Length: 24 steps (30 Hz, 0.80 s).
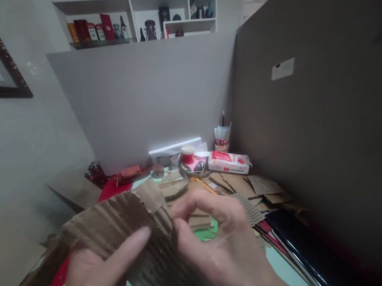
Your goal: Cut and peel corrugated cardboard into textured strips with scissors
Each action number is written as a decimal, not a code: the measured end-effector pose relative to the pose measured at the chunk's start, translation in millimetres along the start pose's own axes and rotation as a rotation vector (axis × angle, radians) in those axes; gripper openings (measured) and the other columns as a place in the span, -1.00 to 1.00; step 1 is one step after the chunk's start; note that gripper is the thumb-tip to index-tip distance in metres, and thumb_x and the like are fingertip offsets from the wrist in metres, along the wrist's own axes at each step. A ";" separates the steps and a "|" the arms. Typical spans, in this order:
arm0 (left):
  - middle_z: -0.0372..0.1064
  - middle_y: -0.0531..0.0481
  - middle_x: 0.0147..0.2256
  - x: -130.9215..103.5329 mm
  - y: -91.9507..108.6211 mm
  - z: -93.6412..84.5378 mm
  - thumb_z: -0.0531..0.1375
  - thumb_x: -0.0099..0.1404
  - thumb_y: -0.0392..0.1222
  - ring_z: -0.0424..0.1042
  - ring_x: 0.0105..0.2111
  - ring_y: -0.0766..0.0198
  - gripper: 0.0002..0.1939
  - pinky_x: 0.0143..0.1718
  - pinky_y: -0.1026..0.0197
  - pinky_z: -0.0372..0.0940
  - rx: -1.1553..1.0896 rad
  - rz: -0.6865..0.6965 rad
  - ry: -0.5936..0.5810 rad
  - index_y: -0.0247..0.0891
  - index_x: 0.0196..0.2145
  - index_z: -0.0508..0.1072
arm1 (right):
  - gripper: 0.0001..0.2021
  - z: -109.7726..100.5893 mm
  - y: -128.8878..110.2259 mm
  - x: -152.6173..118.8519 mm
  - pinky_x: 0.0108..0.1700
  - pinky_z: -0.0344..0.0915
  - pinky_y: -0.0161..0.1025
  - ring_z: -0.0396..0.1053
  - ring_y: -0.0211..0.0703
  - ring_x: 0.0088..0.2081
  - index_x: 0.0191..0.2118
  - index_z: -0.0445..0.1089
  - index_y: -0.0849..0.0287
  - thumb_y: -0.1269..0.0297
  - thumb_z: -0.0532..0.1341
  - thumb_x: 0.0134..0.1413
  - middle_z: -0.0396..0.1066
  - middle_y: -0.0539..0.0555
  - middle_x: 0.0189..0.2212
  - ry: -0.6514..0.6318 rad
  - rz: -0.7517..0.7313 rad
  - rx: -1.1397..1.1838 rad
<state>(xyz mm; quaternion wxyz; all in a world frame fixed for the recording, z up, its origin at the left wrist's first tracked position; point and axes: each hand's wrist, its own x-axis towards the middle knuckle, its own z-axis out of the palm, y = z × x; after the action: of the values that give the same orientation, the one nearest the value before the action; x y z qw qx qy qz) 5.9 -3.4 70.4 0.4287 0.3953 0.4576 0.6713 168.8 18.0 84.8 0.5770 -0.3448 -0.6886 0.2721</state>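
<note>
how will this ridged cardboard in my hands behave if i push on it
The cardboard is probably light, being a thin sheet. It likely folds easily between its ridges but stays stiffer along them, and its ragged upper edge may tear further.

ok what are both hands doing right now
Left hand: closed on the corrugated cardboard, thumb on top
Right hand: pinching the cardboard's torn edge between thumb and fingers
</note>
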 end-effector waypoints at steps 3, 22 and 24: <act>0.72 0.04 -0.16 -0.3 5.0 6.5 0.59 -0.20 -0.30 0.64 -0.01 -0.13 -0.44 -0.14 0.22 0.59 -0.136 -0.103 0.016 -0.04 -0.15 0.72 | -0.84 -5.3 -5.9 3.8 -0.33 0.39 -0.35 0.51 -0.23 -0.39 -0.54 0.44 0.14 0.51 0.23 -0.05 0.57 -0.03 -0.48 -0.066 0.181 0.088; 0.69 -0.04 -0.04 1.1 8.8 10.4 0.53 -0.11 -0.38 0.59 0.06 -0.25 -0.24 -0.02 0.04 0.58 -0.209 -0.218 0.014 -0.11 0.11 0.63 | -0.78 -8.7 9.1 4.4 -0.20 0.44 -0.23 0.50 -0.20 -0.29 -0.17 0.52 0.25 0.60 0.16 0.22 0.57 0.05 -0.32 0.194 -0.393 -0.231; 0.69 -0.05 -0.03 -0.1 7.9 12.4 0.53 -0.05 -0.33 0.57 0.10 -0.23 -0.33 0.01 0.05 0.56 -0.223 -0.215 -0.040 -0.11 0.07 0.66 | -0.80 -9.2 7.7 4.3 -0.20 0.41 -0.17 0.47 -0.15 -0.27 -0.11 0.49 0.32 0.63 0.18 0.25 0.58 0.12 -0.29 0.144 -0.553 -0.302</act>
<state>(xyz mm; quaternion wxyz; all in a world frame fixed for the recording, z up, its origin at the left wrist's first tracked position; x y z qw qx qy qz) 15.7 -1.8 81.3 0.5484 0.3074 0.4110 0.6602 178.6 25.9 83.2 0.6189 -0.2447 -0.7460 -0.0252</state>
